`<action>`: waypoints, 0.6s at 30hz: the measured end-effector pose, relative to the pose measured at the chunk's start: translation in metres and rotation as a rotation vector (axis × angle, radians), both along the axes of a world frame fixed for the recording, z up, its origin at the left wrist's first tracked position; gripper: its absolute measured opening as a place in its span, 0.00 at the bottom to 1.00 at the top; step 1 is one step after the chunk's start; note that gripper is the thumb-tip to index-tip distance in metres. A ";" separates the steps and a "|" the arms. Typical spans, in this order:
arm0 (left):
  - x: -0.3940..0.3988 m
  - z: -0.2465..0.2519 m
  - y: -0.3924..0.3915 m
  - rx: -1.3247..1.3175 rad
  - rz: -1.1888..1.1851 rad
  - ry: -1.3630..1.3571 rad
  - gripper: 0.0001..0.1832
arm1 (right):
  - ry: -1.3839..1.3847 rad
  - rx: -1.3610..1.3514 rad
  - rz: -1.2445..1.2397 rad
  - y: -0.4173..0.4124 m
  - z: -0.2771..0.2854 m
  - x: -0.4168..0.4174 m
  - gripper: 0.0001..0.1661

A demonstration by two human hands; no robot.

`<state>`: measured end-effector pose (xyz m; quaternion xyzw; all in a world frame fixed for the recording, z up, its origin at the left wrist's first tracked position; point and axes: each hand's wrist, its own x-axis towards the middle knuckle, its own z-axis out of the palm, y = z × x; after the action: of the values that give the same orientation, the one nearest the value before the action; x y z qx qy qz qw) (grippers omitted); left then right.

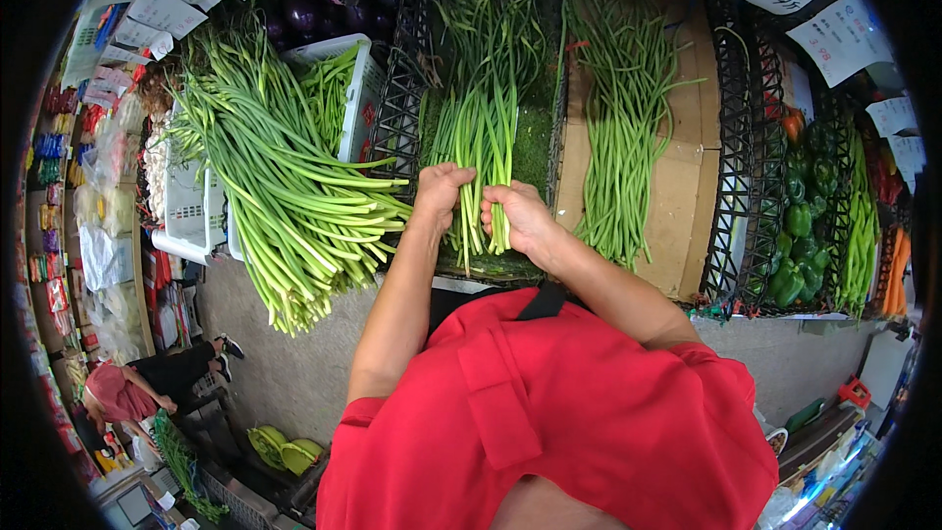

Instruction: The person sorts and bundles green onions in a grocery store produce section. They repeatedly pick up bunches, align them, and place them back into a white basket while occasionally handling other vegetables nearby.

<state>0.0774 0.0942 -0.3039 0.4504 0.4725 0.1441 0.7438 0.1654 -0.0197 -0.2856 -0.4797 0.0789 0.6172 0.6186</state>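
Observation:
A bunch of garlic scapes (482, 125) lies in the middle black crate, cut ends toward me and budded tips at the far side. My right hand (519, 212) is closed around several stalks near their pale lower ends. Beside it, my left hand (439, 195) pinches stalks at the bunch's left side between thumb and curled fingers; its fingertips are partly hidden. To the left, a large heap of garlic scapes (294, 199) rests over white baskets, its cut ends near my left forearm. Green mat-like lining (536, 162) shows under the middle bunch.
Long beans (625, 110) lie on cardboard (688, 199) to the right, with green peppers (798, 221) and carrots (896, 272) farther over. Eggplants (302, 15) and a white basket (360, 99) of green pods stand behind the left heap. Another person (129, 390) is at lower left.

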 end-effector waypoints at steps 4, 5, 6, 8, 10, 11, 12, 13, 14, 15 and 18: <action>0.001 0.000 0.000 -0.056 0.025 -0.053 0.09 | -0.029 0.003 -0.003 -0.001 -0.001 0.000 0.03; 0.002 -0.002 -0.001 -0.056 0.033 -0.063 0.09 | -0.036 0.003 -0.005 0.000 -0.002 -0.001 0.03; 0.001 -0.001 -0.001 -0.066 0.029 -0.073 0.09 | -0.042 0.002 -0.009 0.000 -0.004 -0.002 0.04; 0.001 0.001 -0.003 -0.087 0.019 -0.092 0.09 | -0.045 0.001 -0.037 0.001 -0.006 -0.002 0.04; 0.001 0.001 -0.003 -0.134 0.038 -0.139 0.08 | -0.033 0.019 -0.039 0.001 -0.007 -0.003 0.03; 0.001 0.000 -0.003 -0.157 0.047 -0.163 0.08 | -0.019 0.036 -0.031 0.001 -0.008 -0.003 0.03; 0.002 0.004 -0.004 -0.184 0.056 -0.174 0.08 | -0.006 0.055 -0.022 0.000 -0.008 -0.002 0.03; 0.003 0.009 -0.006 -0.211 0.066 -0.186 0.07 | 0.007 0.066 -0.014 0.000 -0.009 -0.001 0.03; 0.004 0.012 -0.007 -0.238 0.075 -0.198 0.07 | 0.019 0.078 -0.006 0.000 -0.011 -0.001 0.03; 0.002 0.011 -0.006 -0.238 0.050 -0.203 0.07 | 0.031 0.089 0.003 0.000 -0.011 -0.001 0.04; 0.000 0.008 -0.005 -0.234 0.015 -0.219 0.05 | 0.020 0.102 -0.019 0.001 -0.007 -0.002 0.04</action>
<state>0.0776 0.0891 -0.2962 0.3388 0.4053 0.1419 0.8371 0.1634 -0.0189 -0.2921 -0.4405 0.0582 0.6194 0.6472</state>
